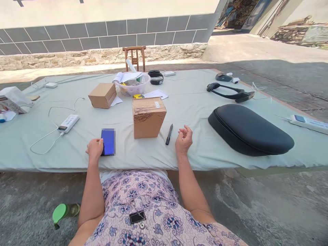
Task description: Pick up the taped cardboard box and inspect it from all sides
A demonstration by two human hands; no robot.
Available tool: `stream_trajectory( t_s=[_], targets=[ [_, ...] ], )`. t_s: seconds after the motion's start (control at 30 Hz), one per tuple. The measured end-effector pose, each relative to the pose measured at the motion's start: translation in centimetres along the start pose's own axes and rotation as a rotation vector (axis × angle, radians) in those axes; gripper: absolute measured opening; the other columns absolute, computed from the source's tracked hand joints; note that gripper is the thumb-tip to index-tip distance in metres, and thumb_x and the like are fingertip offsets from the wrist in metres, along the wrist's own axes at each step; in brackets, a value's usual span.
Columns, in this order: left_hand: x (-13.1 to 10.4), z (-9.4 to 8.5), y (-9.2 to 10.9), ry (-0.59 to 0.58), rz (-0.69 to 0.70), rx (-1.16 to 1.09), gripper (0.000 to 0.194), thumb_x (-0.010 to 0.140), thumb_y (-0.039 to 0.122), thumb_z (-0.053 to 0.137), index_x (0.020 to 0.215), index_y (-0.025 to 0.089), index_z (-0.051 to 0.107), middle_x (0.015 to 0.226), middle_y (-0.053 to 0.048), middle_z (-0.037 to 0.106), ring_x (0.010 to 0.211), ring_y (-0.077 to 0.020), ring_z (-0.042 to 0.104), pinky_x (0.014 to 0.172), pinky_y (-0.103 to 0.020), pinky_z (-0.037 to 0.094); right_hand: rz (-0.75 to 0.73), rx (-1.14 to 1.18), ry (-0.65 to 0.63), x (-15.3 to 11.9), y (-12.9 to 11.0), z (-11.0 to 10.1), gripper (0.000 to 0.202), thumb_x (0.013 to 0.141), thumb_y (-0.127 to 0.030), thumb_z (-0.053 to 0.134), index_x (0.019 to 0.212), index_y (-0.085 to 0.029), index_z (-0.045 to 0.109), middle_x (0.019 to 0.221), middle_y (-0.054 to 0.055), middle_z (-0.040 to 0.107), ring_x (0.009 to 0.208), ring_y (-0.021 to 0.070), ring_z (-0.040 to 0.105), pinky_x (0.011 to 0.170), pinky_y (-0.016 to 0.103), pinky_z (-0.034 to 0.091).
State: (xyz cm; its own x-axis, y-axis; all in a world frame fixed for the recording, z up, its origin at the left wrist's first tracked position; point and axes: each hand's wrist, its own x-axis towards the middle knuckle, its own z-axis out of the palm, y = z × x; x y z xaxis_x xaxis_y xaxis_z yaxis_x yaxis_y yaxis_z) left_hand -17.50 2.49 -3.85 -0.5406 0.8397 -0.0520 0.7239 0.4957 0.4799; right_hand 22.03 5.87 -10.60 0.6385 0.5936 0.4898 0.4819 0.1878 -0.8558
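Note:
My left hand (pixel 95 148) is closed at the left edge of a phone (pixel 108 141), its thumb on the edge. The phone lies on the table near the front, and its screen shows as a blue blurred block. My right hand (pixel 183 139) rests on the cloth with loosely curled fingers somewhat apart and nothing in them. Just left of it lies a black pen (pixel 169 134). Between my hands, a little farther back, stands a brown cardboard box (pixel 147 124) with dark scribbled lines on its upper part.
Behind are another cardboard box (pixel 100 97) and a pink basin (pixel 132 89) of papers and other items. A power strip (pixel 68 123) with cables lies left. Right are a black case (pixel 251 128) and a black headset (pixel 228 92). A green-lidded bottle (pixel 60 213) is on the ground.

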Motion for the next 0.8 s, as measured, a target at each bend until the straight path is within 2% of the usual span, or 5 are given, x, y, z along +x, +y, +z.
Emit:
stream_trajectory(
  t_s=[0.23, 0.43, 0.53, 0.63, 0.8],
  targets=[
    [-0.6, 1.3, 1.0, 0.048, -0.001, 0.016, 0.042, 0.091, 0.036, 0.046, 0.115, 0.011, 0.071, 0.141, -0.026, 0.053, 0.136, -0.0443, 0.041, 0.110, -0.060, 0.032, -0.035, 0.078, 0.036, -0.9, -1.3, -0.4, 0.035, 0.084, -0.028, 0.043, 0.114, -0.018, 0.059, 0.089, 0.004, 0.068, 0.074, 0.0152, 0.068, 0.072, 0.031, 0.053],
    [-0.4, 1.5, 0.7, 0.003, 0.022, -0.064, 0.039, 0.092, 0.036, 0.044, 0.107, 0.014, 0.073, 0.135, -0.025, 0.058, 0.129, -0.0429, 0.048, 0.105, -0.057, 0.037, -0.053, 0.119, 0.004, -2.3, -1.8, -0.8, 0.028, 0.088, -0.029, 0.046, 0.107, -0.018, 0.061, 0.090, 0.006, 0.070, 0.071, 0.0155, 0.068, 0.070, 0.031, 0.054],
    [-0.1, 1.8, 0.4, -0.013, 0.036, -0.131, 0.036, 0.091, 0.035, 0.045, 0.103, 0.014, 0.071, 0.124, -0.024, 0.064, 0.122, -0.0412, 0.053, 0.100, -0.053, 0.040, -0.045, 0.135, -0.031, -2.7, -1.9, -1.0, 0.027, 0.088, -0.030, 0.047, 0.106, -0.018, 0.062, 0.090, 0.006, 0.070, 0.069, 0.0148, 0.067, 0.069, 0.031, 0.055],
    [0.1, 2.4, 0.1, -0.051, 0.061, -0.224, 0.031, 0.089, 0.033, 0.045, 0.095, 0.014, 0.069, 0.102, -0.018, 0.071, 0.105, -0.0326, 0.061, 0.089, -0.042, 0.046, -0.038, 0.151, -0.048, -2.9, -2.1, -1.4, 0.026, 0.088, -0.032, 0.047, 0.106, -0.019, 0.061, 0.088, 0.004, 0.069, 0.067, 0.0138, 0.066, 0.068, 0.031, 0.055],
    [0.1, 3.2, -0.1, -0.110, 0.099, -0.390, 0.022, 0.086, 0.029, 0.043, 0.087, 0.017, 0.061, 0.080, -0.005, 0.065, 0.076, -0.0189, 0.060, 0.069, -0.029, 0.045, -0.026, 0.196, -0.047, -3.2, -2.5, -2.1, 0.025, 0.087, -0.031, 0.049, 0.104, -0.019, 0.062, 0.088, 0.004, 0.069, 0.065, 0.0132, 0.065, 0.067, 0.031, 0.054]
  ],
)
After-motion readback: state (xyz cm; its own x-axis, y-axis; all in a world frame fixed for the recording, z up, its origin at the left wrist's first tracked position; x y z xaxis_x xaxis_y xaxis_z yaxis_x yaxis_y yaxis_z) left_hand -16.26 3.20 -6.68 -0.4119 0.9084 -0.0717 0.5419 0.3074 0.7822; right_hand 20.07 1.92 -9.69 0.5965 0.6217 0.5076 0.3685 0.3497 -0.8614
